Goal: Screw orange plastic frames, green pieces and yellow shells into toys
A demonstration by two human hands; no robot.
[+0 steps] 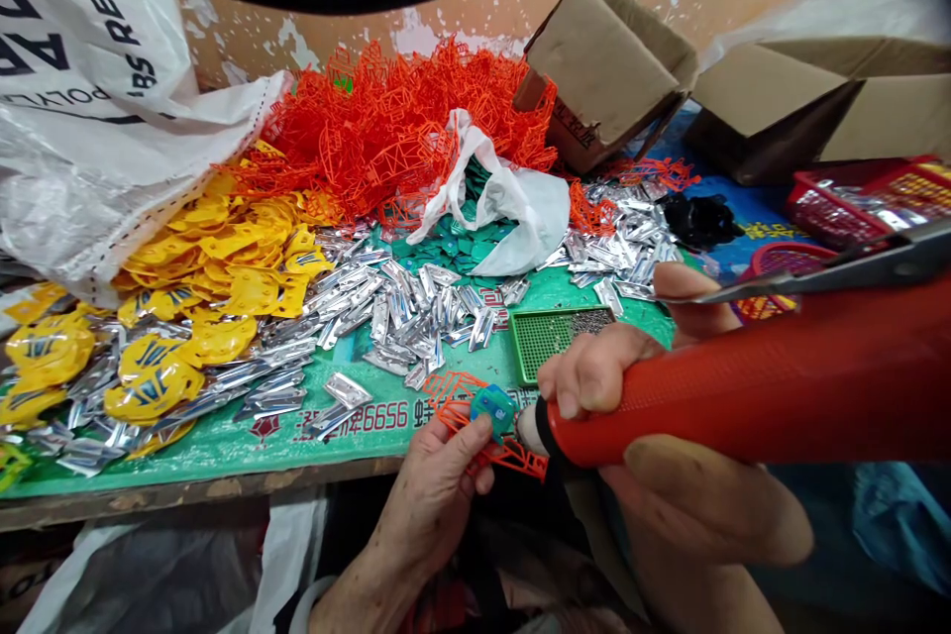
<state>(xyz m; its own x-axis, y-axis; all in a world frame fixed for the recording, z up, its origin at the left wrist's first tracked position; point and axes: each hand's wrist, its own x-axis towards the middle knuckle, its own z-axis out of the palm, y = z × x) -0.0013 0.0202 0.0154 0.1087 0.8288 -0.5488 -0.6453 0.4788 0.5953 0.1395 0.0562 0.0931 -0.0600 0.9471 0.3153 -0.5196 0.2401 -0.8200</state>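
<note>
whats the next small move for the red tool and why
Probably ease the red tool squarely onto the teal piece: its tip is right beside it, and the left hand pinches that piece with the orange frame. Whether they touch is hard to tell.

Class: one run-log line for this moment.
left hand: holds orange frame, teal piece; right hand: grips red tool, tip near teal piece; nearby: green tray
</note>
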